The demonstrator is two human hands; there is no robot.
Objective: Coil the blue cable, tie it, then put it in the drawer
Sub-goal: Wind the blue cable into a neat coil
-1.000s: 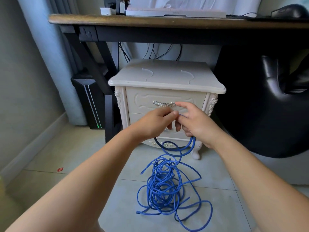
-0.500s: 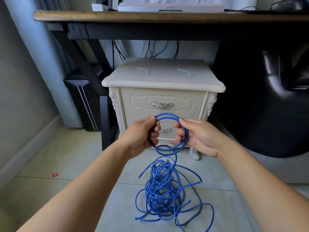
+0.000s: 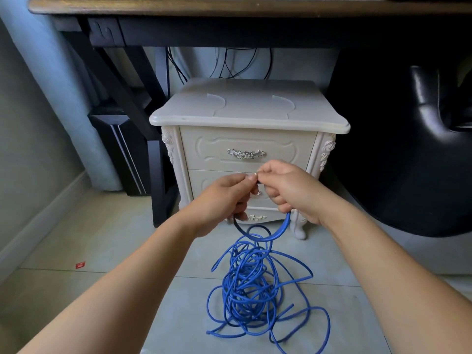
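A: You had most of the cable (image 3: pixel 249 290) lying in a loose tangle on the floor (image 3: pixel 102 251), just in front of the nightstand (image 3: pixel 250 108).

B: And one loop (image 3: pixel 267 237) of it hung above that heap, between your two hands.

A: Right. Your left hand (image 3: pixel 224 198) and right hand (image 3: pixel 288 187) were side by side, touching, in front of the nightstand's lower front. Your fingers (image 3: pixel 281 205) were curled around the loop, one hand on each side of it.

B: Your thumbs and forefingers met in a pinch at the top. What sat in that pinch was too small to tell.

A: The top drawer (image 3: pixel 247 149), just above your hands, sat flush with the nightstand's front.

B: The nightstand itself stood under the counter (image 3: pixel 178 6), with a black chair (image 3: pixel 408 149) to its right.
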